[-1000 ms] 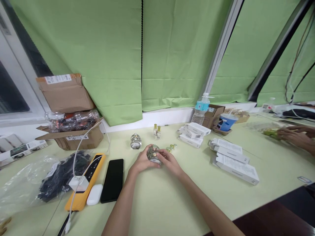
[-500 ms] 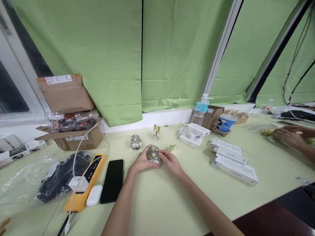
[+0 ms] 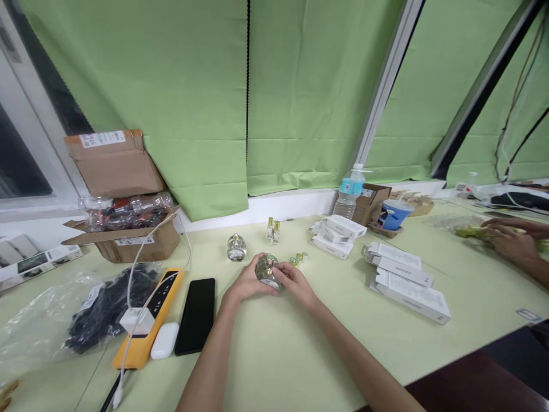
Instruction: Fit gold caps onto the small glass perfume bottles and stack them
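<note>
Mid-table, both hands [image 3: 271, 281] clasp a glass bottle [image 3: 266, 269].

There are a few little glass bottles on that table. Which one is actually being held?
The round glass bottle with the gold top, clasped between the left hand and the right hand. A similar round bottle and two slim vials stand untouched farther back.

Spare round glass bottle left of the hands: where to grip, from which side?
Grip the round glass bottle by its wide body, from above, fingers on left and right flanks. It stands upright and apart from the left hand; its narrow top probably offers less hold.
</note>
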A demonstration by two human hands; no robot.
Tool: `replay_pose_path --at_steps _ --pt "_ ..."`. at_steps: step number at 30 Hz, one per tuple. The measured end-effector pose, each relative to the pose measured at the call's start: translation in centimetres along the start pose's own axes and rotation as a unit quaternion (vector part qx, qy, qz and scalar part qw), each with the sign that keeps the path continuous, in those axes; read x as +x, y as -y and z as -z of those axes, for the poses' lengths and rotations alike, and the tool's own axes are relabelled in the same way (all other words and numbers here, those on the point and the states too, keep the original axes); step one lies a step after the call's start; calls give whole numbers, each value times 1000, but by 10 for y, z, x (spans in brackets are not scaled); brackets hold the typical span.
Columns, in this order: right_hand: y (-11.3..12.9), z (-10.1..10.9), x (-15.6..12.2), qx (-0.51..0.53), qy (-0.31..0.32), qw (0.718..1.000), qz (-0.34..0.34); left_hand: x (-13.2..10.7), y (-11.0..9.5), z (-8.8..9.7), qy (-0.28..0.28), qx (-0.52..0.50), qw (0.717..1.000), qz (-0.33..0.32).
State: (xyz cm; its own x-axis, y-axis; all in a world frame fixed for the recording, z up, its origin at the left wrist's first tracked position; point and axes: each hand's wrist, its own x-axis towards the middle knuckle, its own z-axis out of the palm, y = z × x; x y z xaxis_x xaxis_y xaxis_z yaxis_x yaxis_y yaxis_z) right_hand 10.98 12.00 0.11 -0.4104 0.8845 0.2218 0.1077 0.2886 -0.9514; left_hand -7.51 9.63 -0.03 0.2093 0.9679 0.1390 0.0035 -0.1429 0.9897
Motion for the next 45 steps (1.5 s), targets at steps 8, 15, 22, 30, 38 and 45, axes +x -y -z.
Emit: replay_pose_path --at_steps 8,15,22,30,38,45 --pt "-5 2 2 -22 -64 998 -10 -1 -3 1 11 3 1000 1" --pt "-3 -1 -6 -110 -95 989 35 -2 -7 0 -10 13 1000 1" --pt "-1 0 -10 -210 -113 969 67 -1 -7 1 -12 5 1000 -5" --pt "2 1 -10 -236 -116 963 63 -2 -8 2 -22 4 1000 12" --pt "3 5 -12 -274 -125 951 66 0 -4 4 -23 3 1000 4" --pt "3 9 -13 -311 -132 938 73 2 1 6 -2 3 1000 -2"
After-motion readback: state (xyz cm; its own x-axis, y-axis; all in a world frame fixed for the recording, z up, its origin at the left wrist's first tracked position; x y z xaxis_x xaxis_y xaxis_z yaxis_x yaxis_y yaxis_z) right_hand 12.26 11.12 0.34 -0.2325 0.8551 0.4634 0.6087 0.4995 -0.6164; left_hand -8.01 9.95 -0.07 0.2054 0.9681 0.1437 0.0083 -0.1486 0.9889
